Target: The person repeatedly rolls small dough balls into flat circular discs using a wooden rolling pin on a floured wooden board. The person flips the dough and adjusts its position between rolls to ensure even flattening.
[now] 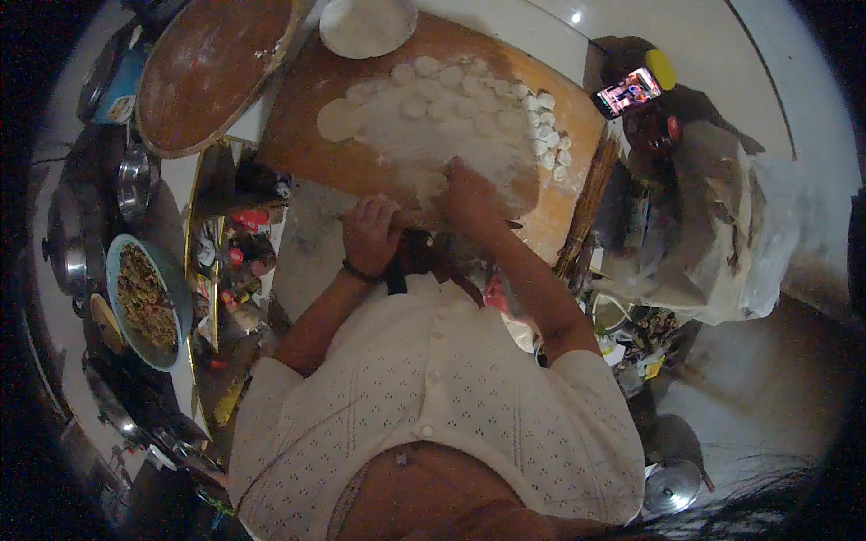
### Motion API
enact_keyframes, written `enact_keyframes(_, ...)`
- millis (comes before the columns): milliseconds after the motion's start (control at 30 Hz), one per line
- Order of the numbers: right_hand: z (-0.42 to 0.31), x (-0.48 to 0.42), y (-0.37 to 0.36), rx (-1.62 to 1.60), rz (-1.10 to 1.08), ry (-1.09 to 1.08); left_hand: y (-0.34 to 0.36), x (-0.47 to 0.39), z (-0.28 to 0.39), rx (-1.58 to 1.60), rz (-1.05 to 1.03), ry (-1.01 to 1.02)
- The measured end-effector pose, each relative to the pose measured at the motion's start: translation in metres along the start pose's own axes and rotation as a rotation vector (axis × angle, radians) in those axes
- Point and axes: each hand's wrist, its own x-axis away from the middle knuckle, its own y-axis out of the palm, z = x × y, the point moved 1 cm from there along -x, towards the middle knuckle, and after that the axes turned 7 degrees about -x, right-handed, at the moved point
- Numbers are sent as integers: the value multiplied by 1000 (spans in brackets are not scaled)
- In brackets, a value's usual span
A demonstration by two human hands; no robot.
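My left hand (pixel 369 227) is at the near edge of a floured wooden board (pixel 298 122), fingers curled down by a narrow wood-coloured bar (pixel 414 220). Whether it grips this bar, and whether the bar is a rolling pin or the board's edge, I cannot tell. Over the near part of the board, my right hand (pixel 471 197) points inward, its fingers partly hidden. A pale flat piece of dough (pixel 430 188) lies beside its fingers. Farther back, several round dough wrappers (pixel 443 105) overlap in loose flour. Small cut dough pieces (pixel 547 138) cluster along the board's right side.
A white bowl of flour (pixel 367 27) touches the board's far edge. Left are a large round brown tray (pixel 210 74) and a bowl of chopped filling (pixel 145 297). At right, a lit phone (pixel 629 93) leans near jars, and a straw brush (pixel 590 203) lies along the board.
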Motion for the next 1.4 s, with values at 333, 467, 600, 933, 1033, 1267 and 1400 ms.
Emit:
enact_keyframes(333, -54, -73, -4, -245, 35, -352, -6, 11, -23, 49, -18, 72)
enact_keyframes(467, -97, -123, 25, -796, 66, -326, -10, 7, -26, 66, -154, 14)
enact_keyframes(600, -94, -145, 44, -343, 311, -200, -8, 11, -33, 58, -118, 4)
enact_keyframes(933, -66, -168, 24, 341, 219, -531, -17, -4, -26, 68, -138, 60)
enact_keyframes(1033, -25, -106, 10, 530, 322, -582, -14, -6, -22, 50, -141, 77)
enact_keyframes(1267, 11, -33, -1, 164, 273, -601, -6, -8, -11, 55, -103, 106)
enact_keyframes(1400, -30, -103, 19, 233, 355, -562, -14, -18, 2, 102, -158, 159)
